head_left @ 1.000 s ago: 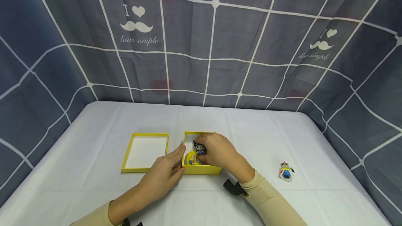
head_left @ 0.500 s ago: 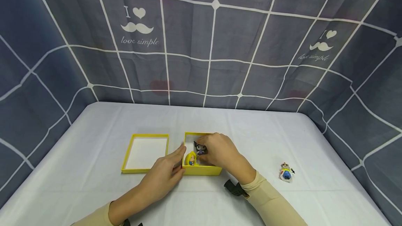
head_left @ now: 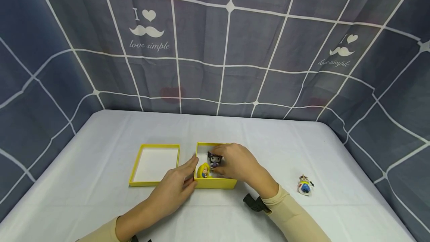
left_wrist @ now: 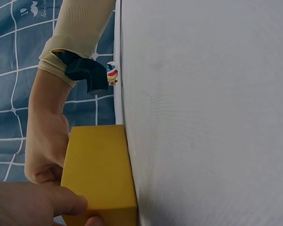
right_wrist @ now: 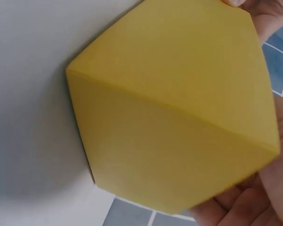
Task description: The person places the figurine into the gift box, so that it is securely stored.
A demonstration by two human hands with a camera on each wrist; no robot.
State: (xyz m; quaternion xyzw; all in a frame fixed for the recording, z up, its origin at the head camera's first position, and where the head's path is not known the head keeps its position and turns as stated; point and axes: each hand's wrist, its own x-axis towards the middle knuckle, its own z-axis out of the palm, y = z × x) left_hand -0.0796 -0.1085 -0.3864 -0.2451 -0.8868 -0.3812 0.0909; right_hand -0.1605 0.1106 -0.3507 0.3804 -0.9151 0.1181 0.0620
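The yellow box (head_left: 215, 183) stands uncovered on the table, its inside white. My left hand (head_left: 174, 188) steadies its left side, fingers fairly straight along the outside near the front corner. My right hand (head_left: 238, 161) reaches over the right side into the box. Its thumb and fingers pinch a small figurine with black pointed ears and a pale face (head_left: 215, 160). Beside that figurine, in the front left corner, is a yellow-haired figurine (head_left: 203, 171) in blue. The right wrist view shows the box's outer walls (right_wrist: 169, 94); the figurines are hidden there.
Left of the box lies a shallow yellow-rimmed lid (head_left: 154, 184), white inside up. A third figurine (head_left: 305, 185), with a crown and blue clothing, lies on the white table (head_left: 336, 216) to the right. A grey checked curtain (head_left: 201, 47) rises behind and at both sides.
My right wrist has shifted slightly right, and more of the black-eared figurine shows between the fingers. The left hand, the box and the lid stay put.
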